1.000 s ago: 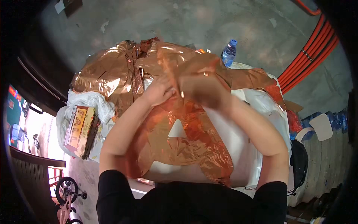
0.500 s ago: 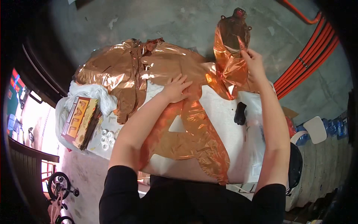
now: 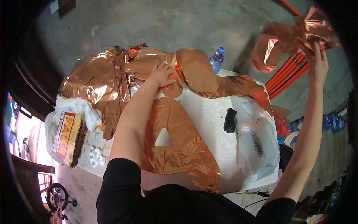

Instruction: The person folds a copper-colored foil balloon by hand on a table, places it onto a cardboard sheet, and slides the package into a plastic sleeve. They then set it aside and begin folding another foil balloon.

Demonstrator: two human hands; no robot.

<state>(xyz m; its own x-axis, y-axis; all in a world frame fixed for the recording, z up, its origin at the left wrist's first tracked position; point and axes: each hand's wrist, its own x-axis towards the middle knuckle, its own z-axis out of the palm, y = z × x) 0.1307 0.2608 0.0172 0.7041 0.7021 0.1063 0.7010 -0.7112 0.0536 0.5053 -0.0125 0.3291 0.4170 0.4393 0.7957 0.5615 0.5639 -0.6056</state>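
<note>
My left hand lies with spread fingers on shiny copper foil sheets at the back of the white table. My right hand is raised beyond the table's right side, its fingers closed on a crumpled piece of copper foil. Nearer my body lies a flat copper foil letter A. Another foil strip stretches along the table's back edge to the right.
A box in a plastic bag, white rolls, a black object and a clear bag rest on the table. A water bottle stands at its back edge. Orange pipes run along the right.
My right hand has moved up and right, lifting the crumpled foil off the table. The water bottle and a long foil strip now show. My left hand has shifted slightly left and up.
</note>
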